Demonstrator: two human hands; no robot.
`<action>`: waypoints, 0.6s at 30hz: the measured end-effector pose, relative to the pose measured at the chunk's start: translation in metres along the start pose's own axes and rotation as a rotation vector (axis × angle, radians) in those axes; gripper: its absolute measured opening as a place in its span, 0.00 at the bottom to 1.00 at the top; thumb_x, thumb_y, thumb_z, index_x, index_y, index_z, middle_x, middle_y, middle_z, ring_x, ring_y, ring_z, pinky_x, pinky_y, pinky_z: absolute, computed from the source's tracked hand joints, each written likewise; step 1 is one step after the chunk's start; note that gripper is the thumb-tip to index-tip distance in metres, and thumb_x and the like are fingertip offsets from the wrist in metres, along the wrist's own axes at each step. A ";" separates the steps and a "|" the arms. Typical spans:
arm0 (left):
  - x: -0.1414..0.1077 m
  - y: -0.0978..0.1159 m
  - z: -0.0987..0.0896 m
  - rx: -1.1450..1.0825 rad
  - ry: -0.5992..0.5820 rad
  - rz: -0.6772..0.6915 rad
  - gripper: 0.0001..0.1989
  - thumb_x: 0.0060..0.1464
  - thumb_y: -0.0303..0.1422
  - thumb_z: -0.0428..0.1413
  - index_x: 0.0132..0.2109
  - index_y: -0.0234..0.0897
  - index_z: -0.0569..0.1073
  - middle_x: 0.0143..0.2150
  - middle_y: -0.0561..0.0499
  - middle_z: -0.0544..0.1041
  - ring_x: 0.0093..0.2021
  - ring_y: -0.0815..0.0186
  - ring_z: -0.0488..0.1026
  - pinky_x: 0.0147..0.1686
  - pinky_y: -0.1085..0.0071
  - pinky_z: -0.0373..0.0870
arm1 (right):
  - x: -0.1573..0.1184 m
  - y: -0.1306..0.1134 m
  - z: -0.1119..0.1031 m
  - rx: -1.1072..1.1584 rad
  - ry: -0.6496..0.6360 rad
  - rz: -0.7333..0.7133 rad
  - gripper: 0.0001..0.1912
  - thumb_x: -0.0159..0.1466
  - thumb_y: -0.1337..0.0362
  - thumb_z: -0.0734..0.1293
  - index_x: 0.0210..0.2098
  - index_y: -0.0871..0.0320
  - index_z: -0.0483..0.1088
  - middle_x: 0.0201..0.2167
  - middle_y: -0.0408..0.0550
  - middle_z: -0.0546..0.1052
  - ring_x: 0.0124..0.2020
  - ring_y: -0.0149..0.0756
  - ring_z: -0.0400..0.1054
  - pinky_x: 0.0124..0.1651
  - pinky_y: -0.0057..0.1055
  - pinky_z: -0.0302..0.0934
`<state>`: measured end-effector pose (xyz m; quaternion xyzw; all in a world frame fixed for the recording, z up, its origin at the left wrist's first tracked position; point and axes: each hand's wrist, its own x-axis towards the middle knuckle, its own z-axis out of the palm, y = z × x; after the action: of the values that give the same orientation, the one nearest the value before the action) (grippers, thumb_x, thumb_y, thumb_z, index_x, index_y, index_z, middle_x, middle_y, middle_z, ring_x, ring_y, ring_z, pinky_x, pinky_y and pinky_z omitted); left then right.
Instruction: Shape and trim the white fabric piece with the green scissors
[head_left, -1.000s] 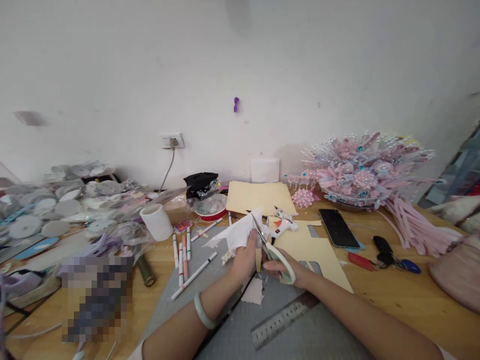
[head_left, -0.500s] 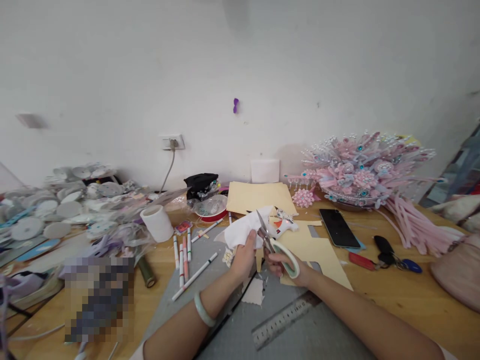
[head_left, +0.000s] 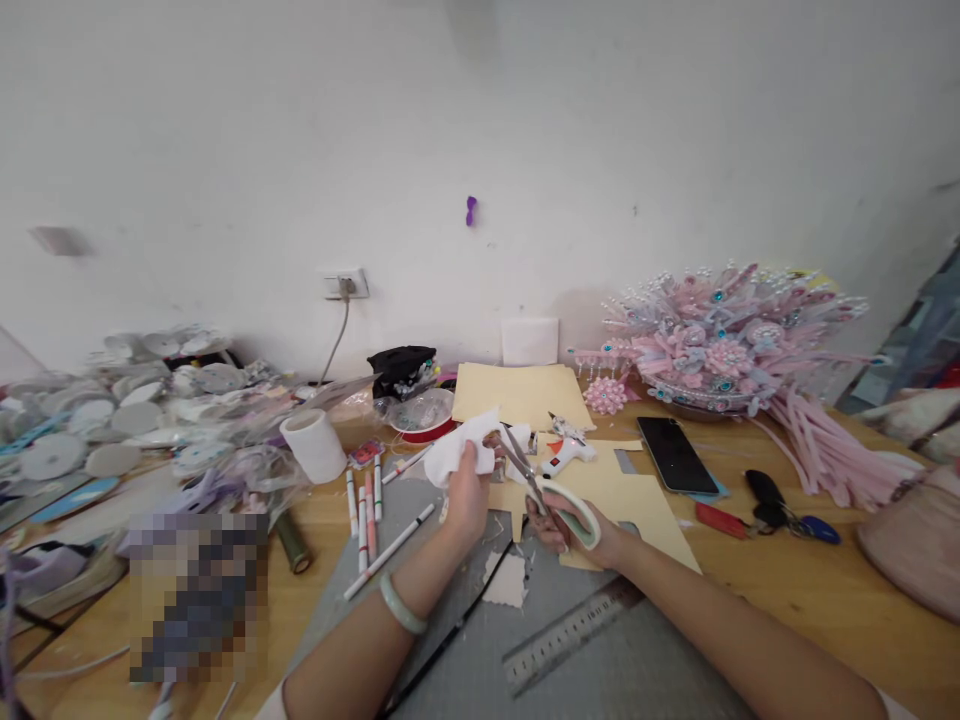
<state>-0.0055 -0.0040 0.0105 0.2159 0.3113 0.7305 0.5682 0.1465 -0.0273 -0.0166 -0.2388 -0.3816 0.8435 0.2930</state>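
My left hand (head_left: 469, 490) pinches a piece of white cloth or paper (head_left: 451, 452) above the grey cutting mat (head_left: 480, 660). The fingers of my right hand (head_left: 566, 525) are wrapped round the pale-handled scissors (head_left: 541, 486), whose blades stand apart and point up and left, close to the right side of the white piece. Just behind the scissors lies a white glue gun (head_left: 568, 456). Cut beige card (head_left: 664, 510) lies under and beside my right hand. A small pale scrap (head_left: 506, 580) rests on the mat below my hands.
Several markers (head_left: 390, 552) and a white roll (head_left: 313, 446) are at the left. A steel ruler (head_left: 574, 632) lies in front. A phone (head_left: 676, 456), keys (head_left: 772, 505) and a pink beaded headpiece (head_left: 712, 350) are at the right. White discs (head_left: 56, 456) clutter the far left.
My left hand has moved left with the white piece, away from the scissor blades. My right hand and the scissors have barely moved, and more of the glue gun shows.
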 end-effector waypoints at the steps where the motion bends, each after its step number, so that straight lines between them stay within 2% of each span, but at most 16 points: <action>1: -0.001 0.000 0.000 -0.018 -0.027 -0.025 0.09 0.48 0.35 0.54 0.36 0.35 0.72 0.34 0.50 0.76 0.31 0.70 0.72 0.32 0.74 0.67 | 0.001 0.000 -0.001 0.003 0.006 0.004 0.21 0.46 0.52 0.70 0.30 0.61 0.63 0.20 0.36 0.58 0.16 0.19 0.49 0.20 0.24 0.37; 5: -0.006 -0.002 0.001 -0.042 -0.134 -0.162 0.14 0.49 0.39 0.54 0.39 0.34 0.72 0.37 0.48 0.76 0.34 0.67 0.72 0.33 0.72 0.67 | 0.002 0.001 -0.003 0.006 0.004 0.020 0.21 0.46 0.51 0.70 0.30 0.60 0.63 0.19 0.36 0.57 0.16 0.19 0.49 0.19 0.23 0.36; 7: -0.008 -0.004 0.002 -0.017 -0.194 -0.212 0.15 0.47 0.38 0.56 0.40 0.33 0.72 0.38 0.47 0.76 0.35 0.66 0.72 0.35 0.70 0.67 | 0.002 0.001 -0.003 -0.008 -0.010 0.017 0.21 0.47 0.52 0.70 0.30 0.60 0.63 0.19 0.36 0.58 0.16 0.20 0.49 0.19 0.23 0.37; 11: -0.011 -0.005 0.002 0.043 -0.242 -0.184 0.14 0.41 0.29 0.60 0.39 0.34 0.73 0.38 0.49 0.76 0.37 0.67 0.71 0.39 0.70 0.66 | 0.001 0.000 -0.001 -0.028 -0.031 0.009 0.19 0.48 0.53 0.69 0.29 0.60 0.62 0.19 0.36 0.57 0.16 0.20 0.48 0.19 0.23 0.38; 14: -0.011 -0.004 0.003 0.062 -0.255 -0.144 0.14 0.38 0.27 0.61 0.38 0.34 0.73 0.38 0.50 0.76 0.40 0.66 0.71 0.43 0.69 0.64 | 0.000 -0.001 0.001 -0.034 -0.015 0.021 0.20 0.47 0.52 0.69 0.30 0.61 0.63 0.19 0.36 0.57 0.16 0.20 0.47 0.19 0.23 0.37; 18: -0.010 -0.001 0.005 0.059 -0.195 -0.142 0.13 0.36 0.26 0.62 0.35 0.33 0.74 0.35 0.50 0.77 0.40 0.66 0.72 0.45 0.69 0.64 | 0.000 -0.001 0.001 -0.038 -0.026 0.024 0.20 0.47 0.53 0.70 0.31 0.61 0.63 0.19 0.36 0.57 0.16 0.19 0.47 0.19 0.23 0.37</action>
<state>0.0008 -0.0128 0.0138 0.2798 0.2905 0.6547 0.6393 0.1463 -0.0272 -0.0150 -0.2379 -0.3985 0.8426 0.2732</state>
